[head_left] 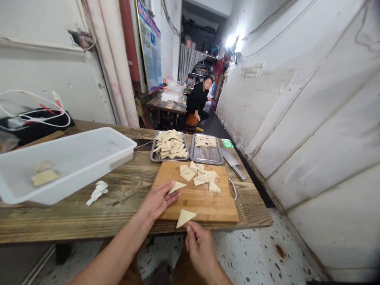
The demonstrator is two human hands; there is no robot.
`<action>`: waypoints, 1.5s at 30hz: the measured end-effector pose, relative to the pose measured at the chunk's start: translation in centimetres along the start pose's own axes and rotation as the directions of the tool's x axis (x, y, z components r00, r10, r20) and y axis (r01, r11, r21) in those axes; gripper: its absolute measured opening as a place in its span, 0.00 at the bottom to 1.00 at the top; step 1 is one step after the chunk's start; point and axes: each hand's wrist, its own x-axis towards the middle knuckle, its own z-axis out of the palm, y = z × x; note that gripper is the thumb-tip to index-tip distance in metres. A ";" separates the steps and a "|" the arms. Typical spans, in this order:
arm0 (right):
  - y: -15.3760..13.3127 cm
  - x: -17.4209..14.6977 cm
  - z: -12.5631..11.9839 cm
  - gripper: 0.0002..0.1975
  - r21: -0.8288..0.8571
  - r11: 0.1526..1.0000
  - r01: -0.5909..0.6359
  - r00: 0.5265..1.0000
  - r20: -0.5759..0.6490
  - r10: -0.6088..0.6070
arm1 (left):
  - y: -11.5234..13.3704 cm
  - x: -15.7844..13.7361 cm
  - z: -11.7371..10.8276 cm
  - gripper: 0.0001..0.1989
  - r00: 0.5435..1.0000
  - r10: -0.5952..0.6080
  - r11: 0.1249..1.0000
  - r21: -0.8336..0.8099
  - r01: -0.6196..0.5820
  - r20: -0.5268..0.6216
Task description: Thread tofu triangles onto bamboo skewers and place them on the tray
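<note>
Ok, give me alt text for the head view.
A left hand holds a pale triangle over a board, a right hand another at its near edge; more triangles lie on it. Behind are two trays of triangles, with a cleaver to the right and a white tub to the left.

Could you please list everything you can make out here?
Wooden table: one, brown, foreground
Tub: one, white, table left
Crumpled tissue: one, white, beside tub
Cutting board: one, tan, table front
Food triangles: many, cream, on board
Metal trays: two, silver, behind board
Other food pieces: many, cream, tub and trays
Loose skewers: several, tan, board's right
Cleaver: one, silver, table right
QR-code card: one, green-white, table right
Cabling: uncounted, white, far left
Poster: one, blue, left wall
Seated person: one, black top, background
Left hand: one, board's left edge, holding triangle
Right hand: one, before board, holding triangle
</note>
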 end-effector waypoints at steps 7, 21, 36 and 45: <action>0.3 -0.1 0.2 0.15 -0.040 0.999 0.003 1.000 -0.023 -0.004 | -0.4 0.0 0.0 0.02 1.000 -0.004 1.000 0.002 0.004 -0.009; 0.2 0.5 0.3 0.15 -0.082 0.996 0.030 0.998 -0.044 -0.034 | -1.0 -0.5 0.0 0.03 1.000 -0.011 0.999 0.035 0.011 0.001; 0.9 2.5 0.4 0.14 -0.091 0.993 0.075 0.994 -0.076 -0.082 | -3.1 -0.7 0.4 0.04 0.999 -0.043 0.994 0.103 0.040 0.033; 1.8 2.1 -1.3 0.14 -0.112 0.993 0.032 0.984 -0.171 -0.051 | -0.6 4.6 -0.3 0.14 0.869 0.477 0.573 0.704 -0.419 0.129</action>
